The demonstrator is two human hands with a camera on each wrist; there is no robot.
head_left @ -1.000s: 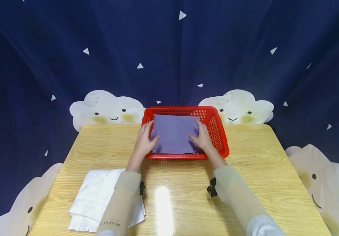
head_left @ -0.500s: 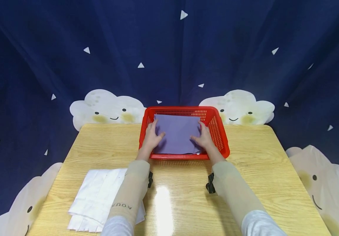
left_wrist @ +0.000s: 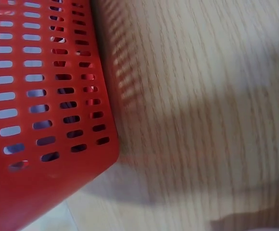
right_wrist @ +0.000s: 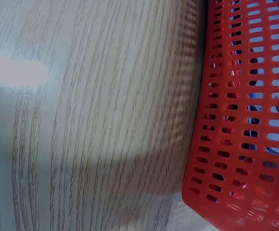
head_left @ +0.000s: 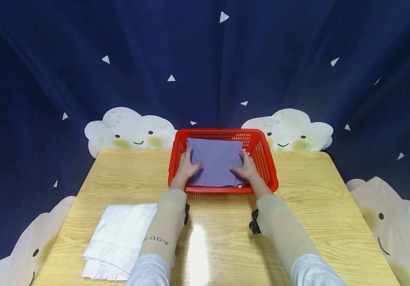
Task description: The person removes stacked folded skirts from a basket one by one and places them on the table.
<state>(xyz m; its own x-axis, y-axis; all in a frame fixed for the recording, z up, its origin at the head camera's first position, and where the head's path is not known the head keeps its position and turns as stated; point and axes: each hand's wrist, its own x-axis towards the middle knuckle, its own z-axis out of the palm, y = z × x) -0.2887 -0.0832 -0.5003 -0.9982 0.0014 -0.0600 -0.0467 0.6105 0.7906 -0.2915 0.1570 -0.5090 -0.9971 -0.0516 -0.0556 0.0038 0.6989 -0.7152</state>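
The tabletop (head_left: pixel 297 198) carries a red basket (head_left: pixel 267 167) at its far edge – white cloth (head_left: pixel 119 238) lies at the near left corner. In the basket lies a folded purple cloth (head_left: pixel 215 161), smooth and square-edged. Left hand (head_left: pixel 187 169) and right hand (head_left: pixel 246 169) rest flat on its sides, fingers straight (nothing pinched). Pressing evenly would keep the fold neat.

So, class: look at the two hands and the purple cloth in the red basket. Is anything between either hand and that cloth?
Nothing visible. The left hand and the right hand both rest directly on the purple cloth, which lies inside the red basket. The white cloth lies apart, on the table.
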